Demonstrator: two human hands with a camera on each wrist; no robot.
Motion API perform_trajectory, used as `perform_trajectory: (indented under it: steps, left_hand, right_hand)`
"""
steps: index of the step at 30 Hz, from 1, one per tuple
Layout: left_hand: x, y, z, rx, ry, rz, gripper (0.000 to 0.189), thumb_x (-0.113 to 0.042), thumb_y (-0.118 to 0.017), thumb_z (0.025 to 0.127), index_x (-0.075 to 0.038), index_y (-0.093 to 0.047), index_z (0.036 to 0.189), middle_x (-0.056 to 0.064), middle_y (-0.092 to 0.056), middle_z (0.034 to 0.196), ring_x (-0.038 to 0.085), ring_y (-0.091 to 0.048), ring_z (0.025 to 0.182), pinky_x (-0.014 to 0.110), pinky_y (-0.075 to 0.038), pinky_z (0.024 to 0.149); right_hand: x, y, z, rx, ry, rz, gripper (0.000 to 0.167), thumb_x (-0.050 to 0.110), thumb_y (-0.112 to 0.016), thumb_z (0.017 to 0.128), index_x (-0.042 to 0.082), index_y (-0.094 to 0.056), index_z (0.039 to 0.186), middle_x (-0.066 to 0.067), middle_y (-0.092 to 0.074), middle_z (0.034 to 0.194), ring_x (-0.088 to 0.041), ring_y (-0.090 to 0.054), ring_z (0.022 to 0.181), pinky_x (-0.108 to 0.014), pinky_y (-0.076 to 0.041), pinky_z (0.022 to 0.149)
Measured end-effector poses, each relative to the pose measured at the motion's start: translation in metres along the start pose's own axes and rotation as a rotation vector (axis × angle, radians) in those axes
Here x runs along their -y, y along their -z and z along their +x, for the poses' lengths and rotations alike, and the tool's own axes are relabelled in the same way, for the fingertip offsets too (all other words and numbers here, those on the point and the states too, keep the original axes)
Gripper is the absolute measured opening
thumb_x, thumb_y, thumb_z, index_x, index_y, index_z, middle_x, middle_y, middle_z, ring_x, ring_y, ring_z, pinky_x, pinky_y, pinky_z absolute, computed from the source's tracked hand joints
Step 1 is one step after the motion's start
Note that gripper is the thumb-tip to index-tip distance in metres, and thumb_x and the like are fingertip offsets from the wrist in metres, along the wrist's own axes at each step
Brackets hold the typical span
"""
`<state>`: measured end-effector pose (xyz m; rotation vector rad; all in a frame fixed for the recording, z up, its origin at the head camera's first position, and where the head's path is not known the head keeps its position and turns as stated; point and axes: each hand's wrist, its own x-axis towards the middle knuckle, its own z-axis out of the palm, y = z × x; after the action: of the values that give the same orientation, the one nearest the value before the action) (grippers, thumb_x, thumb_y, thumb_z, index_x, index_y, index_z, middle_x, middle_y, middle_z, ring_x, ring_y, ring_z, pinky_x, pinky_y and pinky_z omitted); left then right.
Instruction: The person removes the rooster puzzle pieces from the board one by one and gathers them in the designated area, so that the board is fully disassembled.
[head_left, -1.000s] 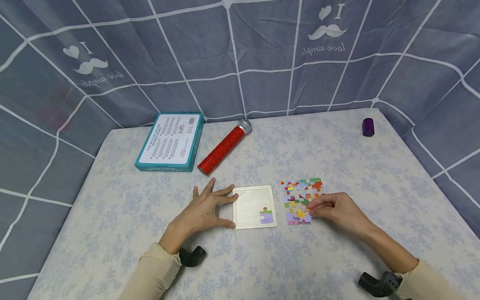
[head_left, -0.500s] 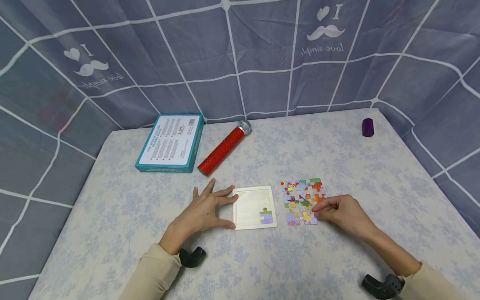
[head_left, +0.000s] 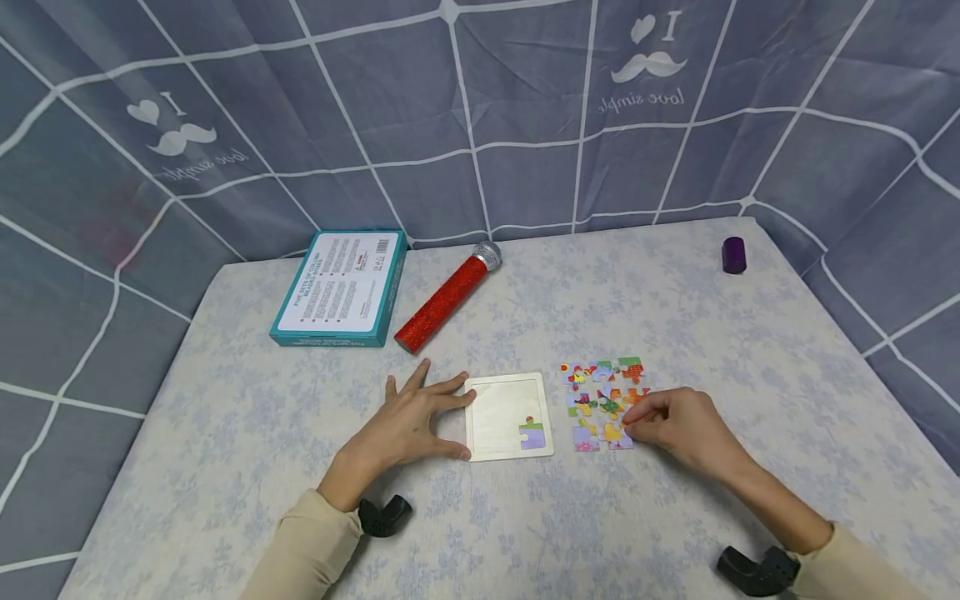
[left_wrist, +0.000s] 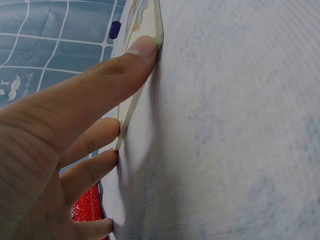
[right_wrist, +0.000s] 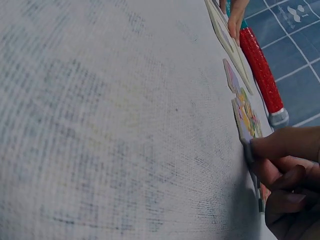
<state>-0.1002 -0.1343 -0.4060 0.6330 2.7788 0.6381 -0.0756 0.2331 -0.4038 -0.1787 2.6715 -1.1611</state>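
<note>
In the head view my left hand [head_left: 411, 421] lies with spread fingers against the left edge of a square puzzle tray [head_left: 498, 417]. In the left wrist view its thumb [left_wrist: 143, 46] rests on the tray's corner, and two fingertips touch the edge. One green-and-purple puzzle piece [head_left: 532, 435] sits in the tray's lower right corner. To the right, my right hand [head_left: 686, 429] pinches the right edge of a purple-and-yellow jigsaw piece [head_left: 619, 442], which lies in a loose group of colourful jigsaw pieces [head_left: 602, 372]. My right fingers partly hide that group's right side.
A teal box [head_left: 339, 287] with a white printed label lies at the back left. Beside it is a red glittery microphone [head_left: 446, 300] with a silver head. A small purple cylinder [head_left: 733, 255] stands at the far right. A grey-blue curtain [head_left: 525, 183] borders the table.
My right hand has shifted the purple-and-yellow jigsaw piece slightly right, apart from its left neighbour, then moved back a touch. My left hand and the tray have stayed in place.
</note>
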Motion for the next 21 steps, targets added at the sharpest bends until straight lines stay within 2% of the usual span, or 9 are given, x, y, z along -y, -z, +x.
perform_trajectory:
  steps: [5,12,16,21]
  left_hand:
    - [0.0,0.0,0.0,-0.002,-0.003,0.0,0.081,-0.043,-0.093,0.061,-0.019,-0.064,0.133,0.002,-0.047,0.149,0.047,-0.012,0.146,0.083,-0.003,0.098]
    - [0.0,0.001,0.0,-0.005,-0.008,-0.005,0.081,-0.042,-0.093,0.061,-0.018,-0.064,0.133,0.002,-0.047,0.148,0.047,-0.012,0.146,0.083,-0.003,0.098]
    - [0.0,0.001,0.0,-0.006,-0.008,-0.009,0.081,-0.041,-0.093,0.061,-0.018,-0.064,0.133,0.003,-0.047,0.148,0.047,-0.012,0.146,0.083,-0.003,0.098]
    - [0.001,0.0,0.0,0.0,-0.008,-0.009,0.081,-0.042,-0.093,0.061,-0.018,-0.064,0.133,0.002,-0.047,0.149,0.047,-0.011,0.146,0.083,-0.002,0.098]
  right_hand:
    - [0.001,0.001,0.001,-0.001,0.035,-0.023,0.006,0.015,-0.077,0.082,0.009,-0.076,0.083,0.006,-0.065,0.068,-0.01,-0.056,0.06,-0.025,-0.046,0.056]
    - [0.008,-0.004,0.004,-0.067,0.123,-0.068,0.002,0.01,-0.074,0.084,0.011,-0.076,0.085,0.009,-0.063,0.069,-0.007,-0.051,0.059,-0.024,-0.044,0.057]
    - [0.017,-0.016,0.011,-0.05,0.2,-0.061,0.011,0.006,-0.074,0.083,0.013,-0.076,0.091,0.01,-0.058,0.068,-0.005,-0.046,0.057,-0.022,-0.042,0.055]
    - [0.032,-0.035,0.02,-0.009,0.307,-0.057,0.015,0.002,-0.073,0.082,0.01,-0.076,0.094,0.011,-0.054,0.068,-0.003,-0.045,0.057,-0.022,-0.042,0.055]
